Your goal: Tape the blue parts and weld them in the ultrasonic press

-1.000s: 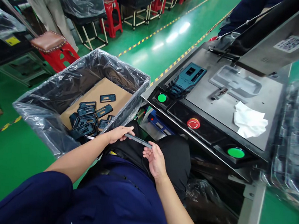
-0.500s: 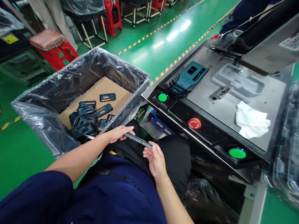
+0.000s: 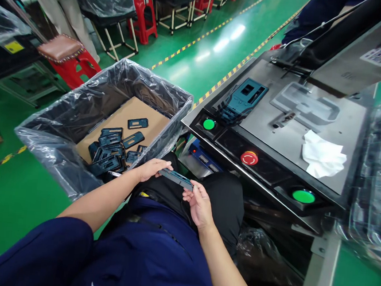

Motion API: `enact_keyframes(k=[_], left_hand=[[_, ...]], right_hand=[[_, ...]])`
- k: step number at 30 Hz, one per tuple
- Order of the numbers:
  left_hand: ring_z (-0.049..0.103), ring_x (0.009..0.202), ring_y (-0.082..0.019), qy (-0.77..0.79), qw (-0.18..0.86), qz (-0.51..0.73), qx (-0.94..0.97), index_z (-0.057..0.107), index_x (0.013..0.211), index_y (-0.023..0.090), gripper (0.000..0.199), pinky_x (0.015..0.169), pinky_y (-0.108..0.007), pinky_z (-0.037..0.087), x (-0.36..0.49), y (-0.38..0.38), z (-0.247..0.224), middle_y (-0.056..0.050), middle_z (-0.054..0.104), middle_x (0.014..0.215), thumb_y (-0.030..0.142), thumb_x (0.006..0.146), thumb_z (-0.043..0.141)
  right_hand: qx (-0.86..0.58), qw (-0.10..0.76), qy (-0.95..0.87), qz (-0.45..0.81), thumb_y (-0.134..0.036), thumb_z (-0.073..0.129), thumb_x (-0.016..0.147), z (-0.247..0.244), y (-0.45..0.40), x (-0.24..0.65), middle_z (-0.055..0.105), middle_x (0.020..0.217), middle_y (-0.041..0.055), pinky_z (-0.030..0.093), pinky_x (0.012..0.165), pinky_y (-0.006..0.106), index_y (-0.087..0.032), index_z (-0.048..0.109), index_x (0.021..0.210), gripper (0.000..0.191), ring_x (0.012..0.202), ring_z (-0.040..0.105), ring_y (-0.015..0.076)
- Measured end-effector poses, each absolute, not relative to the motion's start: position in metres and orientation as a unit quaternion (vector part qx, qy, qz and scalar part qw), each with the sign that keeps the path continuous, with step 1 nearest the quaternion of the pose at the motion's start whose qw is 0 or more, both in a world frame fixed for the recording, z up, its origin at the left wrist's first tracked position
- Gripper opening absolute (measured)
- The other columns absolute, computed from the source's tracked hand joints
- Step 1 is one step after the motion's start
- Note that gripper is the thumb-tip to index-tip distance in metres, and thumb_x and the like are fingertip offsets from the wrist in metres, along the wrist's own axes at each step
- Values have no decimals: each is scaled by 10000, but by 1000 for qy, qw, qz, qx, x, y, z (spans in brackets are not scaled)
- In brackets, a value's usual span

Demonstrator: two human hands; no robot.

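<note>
A dark blue-grey phone case is held over my lap, tilted so that mostly its long side edge shows. My left hand pinches one end, and my right hand grips the other end between thumb and fingers. To the left, several similar phone cases lie in a loose pile on brown cardboard inside a plastic-lined bin. On the machine's metal plate at right rests a larger blue phone-case-shaped piece, beside a clear fixture.
The machine's front panel carries two green buttons and a red stop button. A crumpled white cloth or tissue lies on the plate. Stacked clear trays stand at right. Red stools and a person's legs are behind the bin.
The phone case has turned slightly in my hands, so more of its face with cutouts shows. Both hands keep their hold, and the view has shifted a little.
</note>
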State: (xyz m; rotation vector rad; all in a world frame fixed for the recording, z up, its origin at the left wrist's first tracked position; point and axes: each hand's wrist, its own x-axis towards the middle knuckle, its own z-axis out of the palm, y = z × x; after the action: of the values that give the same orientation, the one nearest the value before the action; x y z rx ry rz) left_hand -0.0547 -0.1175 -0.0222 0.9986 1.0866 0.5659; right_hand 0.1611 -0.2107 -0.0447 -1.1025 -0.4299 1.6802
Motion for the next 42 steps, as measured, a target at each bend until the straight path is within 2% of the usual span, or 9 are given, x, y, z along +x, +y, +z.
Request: enact_keyframes(k=[17, 22, 26, 35, 38, 42], left_hand=[[438, 551, -98, 486, 690, 271, 462, 721, 880, 115, 473, 458, -220, 306, -55, -116, -21, -12, 547, 635, 561, 759, 623], [448, 514, -95, 533, 663, 219, 478, 711, 913, 132, 526, 450, -214, 323, -50, -125, -14, -3, 539, 618, 616, 787, 549], [486, 559, -104, 548, 641, 160, 513, 701, 977, 176, 494, 465, -201, 361, -44, -142, -6, 2, 553, 672, 605, 803, 531], [479, 572, -104, 573, 629, 191, 490, 701, 988, 179, 489, 466, -205, 358, -38, -154, -8, -21, 611, 776, 599, 790, 546], [495, 588, -112, 575, 619, 196, 497, 703, 989, 179, 470, 513, -220, 391, -39, -154, -8, -21, 623, 768, 579, 804, 541], [583, 745, -155, 573, 579, 233, 532, 681, 1058, 173, 408, 705, -275, 471, -41, -157, -11, -46, 668, 925, 468, 783, 617]], right_hand=[[-446, 523, -179, 704, -388, 766, 736, -43, -211, 161, 691, 755, 11, 525, 577, 223, -203, 645, 1036, 373, 662, 641, 120], [-456, 532, -152, 697, -442, 757, 737, -44, -208, 162, 707, 760, 24, 525, 553, 209, -203, 646, 1040, 402, 624, 636, 109], [-454, 556, -123, 685, -495, 745, 732, -45, -202, 162, 670, 672, -7, 531, 541, 204, -200, 649, 1046, 441, 606, 632, 108], [-446, 565, -115, 685, -496, 723, 753, -45, -200, 161, 657, 673, -12, 533, 521, 201, -200, 658, 1032, 412, 592, 632, 107], [-440, 566, -114, 688, -479, 724, 756, -45, -201, 162, 662, 672, -7, 535, 520, 200, -201, 665, 1033, 397, 596, 636, 110], [-428, 567, -115, 694, -410, 725, 764, -44, -201, 162, 695, 751, 10, 540, 519, 204, -210, 672, 1061, 361, 618, 645, 115]])
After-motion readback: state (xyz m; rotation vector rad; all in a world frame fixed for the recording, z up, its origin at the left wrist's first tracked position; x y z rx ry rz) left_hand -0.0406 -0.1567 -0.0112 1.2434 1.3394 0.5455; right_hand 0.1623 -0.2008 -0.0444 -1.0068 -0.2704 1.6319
